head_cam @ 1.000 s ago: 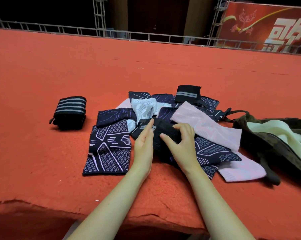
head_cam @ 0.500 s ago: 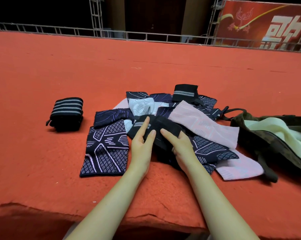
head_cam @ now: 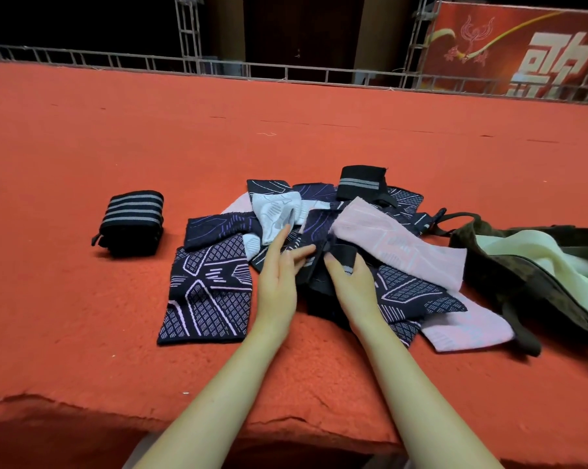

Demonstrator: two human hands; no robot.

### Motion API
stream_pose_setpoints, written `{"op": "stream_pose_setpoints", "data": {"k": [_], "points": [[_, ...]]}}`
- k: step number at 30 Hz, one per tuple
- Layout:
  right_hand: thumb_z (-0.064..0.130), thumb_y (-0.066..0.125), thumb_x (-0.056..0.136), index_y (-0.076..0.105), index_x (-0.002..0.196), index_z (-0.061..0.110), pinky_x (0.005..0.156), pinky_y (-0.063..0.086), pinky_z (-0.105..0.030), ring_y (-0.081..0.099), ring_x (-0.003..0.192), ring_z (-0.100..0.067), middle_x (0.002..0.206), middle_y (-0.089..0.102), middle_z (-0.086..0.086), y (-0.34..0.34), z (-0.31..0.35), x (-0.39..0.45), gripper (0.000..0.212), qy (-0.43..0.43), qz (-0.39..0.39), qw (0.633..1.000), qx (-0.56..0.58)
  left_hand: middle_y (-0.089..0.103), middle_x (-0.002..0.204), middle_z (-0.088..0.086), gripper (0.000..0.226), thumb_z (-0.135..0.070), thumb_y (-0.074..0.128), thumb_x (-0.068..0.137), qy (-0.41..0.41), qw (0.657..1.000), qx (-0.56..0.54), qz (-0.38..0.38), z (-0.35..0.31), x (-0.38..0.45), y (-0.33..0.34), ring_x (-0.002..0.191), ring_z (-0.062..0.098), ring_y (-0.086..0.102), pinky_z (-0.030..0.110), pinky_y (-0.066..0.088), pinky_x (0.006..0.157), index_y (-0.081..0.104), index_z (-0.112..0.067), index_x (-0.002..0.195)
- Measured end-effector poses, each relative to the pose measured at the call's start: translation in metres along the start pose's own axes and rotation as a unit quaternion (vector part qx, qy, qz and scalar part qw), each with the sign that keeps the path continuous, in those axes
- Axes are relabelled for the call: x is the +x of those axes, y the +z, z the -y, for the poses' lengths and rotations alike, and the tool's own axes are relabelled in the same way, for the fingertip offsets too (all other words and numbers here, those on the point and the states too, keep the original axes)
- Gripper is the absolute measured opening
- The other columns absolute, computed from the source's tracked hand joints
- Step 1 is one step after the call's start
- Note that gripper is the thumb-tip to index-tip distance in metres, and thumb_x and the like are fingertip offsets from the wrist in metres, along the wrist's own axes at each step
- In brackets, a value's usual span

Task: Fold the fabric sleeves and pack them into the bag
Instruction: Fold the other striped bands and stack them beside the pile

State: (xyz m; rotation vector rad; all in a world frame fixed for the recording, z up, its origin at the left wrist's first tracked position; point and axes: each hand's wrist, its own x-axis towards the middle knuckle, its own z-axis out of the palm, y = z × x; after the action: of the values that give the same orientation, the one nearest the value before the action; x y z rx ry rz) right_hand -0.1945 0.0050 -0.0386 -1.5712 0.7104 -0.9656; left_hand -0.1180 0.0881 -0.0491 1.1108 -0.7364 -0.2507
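A heap of fabric sleeves lies on the red carpet: a navy patterned sleeve [head_cam: 206,292] flat at the left, a pink sleeve [head_cam: 400,243] at the right, a white one [head_cam: 277,211] behind. My right hand [head_cam: 348,282] grips a black sleeve [head_cam: 323,277] with a grey stripe, its end folded up over the fingers. My left hand [head_cam: 280,270] has straight fingers touching that sleeve's left side. The camouflage bag [head_cam: 536,286] lies open at the right, a pale cloth [head_cam: 536,255] inside.
A folded black sleeve with grey stripes [head_cam: 131,223] sits apart at the left. Another black striped piece [head_cam: 362,182] rests behind the heap. The carpet's front edge [head_cam: 150,406] drops off near me. A metal railing [head_cam: 252,71] and a red banner [head_cam: 516,49] stand far behind.
My right hand has lifted and turned the black sleeve's end over toward the right. My left hand has slid from on top of it to its left side, fingers straight.
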Motion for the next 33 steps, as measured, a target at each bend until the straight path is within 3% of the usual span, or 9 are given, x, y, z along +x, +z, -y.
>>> {"op": "stream_pose_setpoints", "data": {"k": [4,8,11,14,18,21,24,30,33], "points": [[0.02,0.054,0.095,0.06,0.099,0.025,0.065,0.041,-0.001,0.058,0.077,0.007,0.092,0.065,0.01,0.003,0.0,0.0,0.009,-0.001,0.024,1.0,-0.011,0.065,0.111,0.0,0.056,0.006,0.049,0.092,-0.016,0.997,0.071,0.005,0.003,0.003,-0.004,0.105,0.003,0.061,0.02,0.046,0.096,0.039,-0.028,0.135],[0.026,0.043,0.101,0.06,0.101,0.028,0.082,0.042,-0.015,0.059,0.097,-0.003,0.1,0.063,0.017,0.002,0.001,0.0,0.017,-0.014,0.043,0.999,-0.012,0.056,0.124,-0.004,0.055,-0.008,0.062,0.089,-0.05,0.991,0.121,0.015,0.012,0.005,-0.007,0.111,0.0,0.053,0.013,0.04,0.096,0.043,-0.021,0.139],[0.037,0.031,0.104,0.064,0.106,0.027,0.101,0.04,-0.027,0.057,0.114,-0.008,0.118,0.064,0.009,0.003,-0.002,-0.001,0.034,0.005,0.063,0.996,0.055,0.058,0.129,-0.006,0.045,-0.023,0.062,0.091,-0.143,0.987,0.066,0.037,0.016,0.006,-0.01,0.119,0.006,0.054,0.029,0.039,0.107,0.052,-0.019,0.134],[0.043,0.035,0.101,0.064,0.107,0.023,0.094,0.046,-0.023,0.062,0.106,-0.006,0.115,0.066,0.003,0.003,-0.002,-0.002,0.036,0.028,0.052,0.991,0.117,0.069,0.115,0.0,0.035,-0.032,0.064,0.084,-0.152,0.985,0.061,0.058,0.016,0.005,-0.008,0.112,0.017,0.062,0.041,0.046,0.102,0.064,-0.02,0.116],[0.03,0.054,0.095,0.062,0.11,0.013,0.071,0.043,-0.003,0.06,0.088,0.001,0.102,0.065,0.006,0.0,0.0,0.0,0.024,0.023,0.025,0.997,0.076,0.068,0.114,0.008,0.029,-0.014,0.064,0.088,-0.168,0.985,0.033,0.02,0.016,0.005,-0.007,0.111,0.023,0.062,0.038,0.048,0.099,0.061,-0.013,0.116],[0.037,0.057,0.09,0.067,0.101,0.019,0.083,0.048,-0.02,0.064,0.094,-0.009,0.102,0.069,0.001,0.002,0.0,-0.001,0.023,0.037,0.027,0.996,0.08,0.068,0.114,0.005,0.032,-0.011,0.065,0.087,-0.15,0.988,0.038,0.003,0.014,0.004,-0.008,0.11,0.019,0.062,0.033,0.048,0.098,0.059,-0.011,0.119],[0.056,0.053,0.081,0.068,0.104,0.021,0.087,0.053,-0.034,0.067,0.101,-0.018,0.109,0.07,-0.003,0.002,0.0,-0.001,0.045,0.08,0.051,0.985,0.142,0.066,0.117,0.002,0.035,-0.009,0.065,0.087,-0.119,0.992,0.044,-0.007,0.011,0.002,-0.008,0.109,0.012,0.062,0.029,0.047,0.098,0.058,-0.013,0.121],[0.012,0.061,0.091,0.066,0.103,0.01,0.081,0.052,-0.026,0.065,0.091,-0.014,0.098,0.071,-0.003,0.0,0.0,-0.004,0.013,0.021,0.042,0.998,0.047,0.064,0.111,-0.018,0.037,-0.016,0.068,0.085,-0.089,0.993,0.077,-0.008,0.008,0.0,-0.011,0.105,-0.003,0.06,0.018,0.045,0.093,0.056,-0.035,0.114],[0.008,0.061,0.09,0.065,0.104,0.009,0.079,0.05,-0.017,0.064,0.087,-0.005,0.096,0.07,0.001,0.0,0.005,-0.008,0.015,-0.012,0.017,1.0,0.009,0.058,0.113,-0.016,0.034,-0.019,0.067,0.087,-0.095,0.989,0.106,-0.032,0.004,-0.001,-0.012,0.102,-0.006,0.054,0.017,0.042,0.094,0.056,-0.035,0.114]]}}
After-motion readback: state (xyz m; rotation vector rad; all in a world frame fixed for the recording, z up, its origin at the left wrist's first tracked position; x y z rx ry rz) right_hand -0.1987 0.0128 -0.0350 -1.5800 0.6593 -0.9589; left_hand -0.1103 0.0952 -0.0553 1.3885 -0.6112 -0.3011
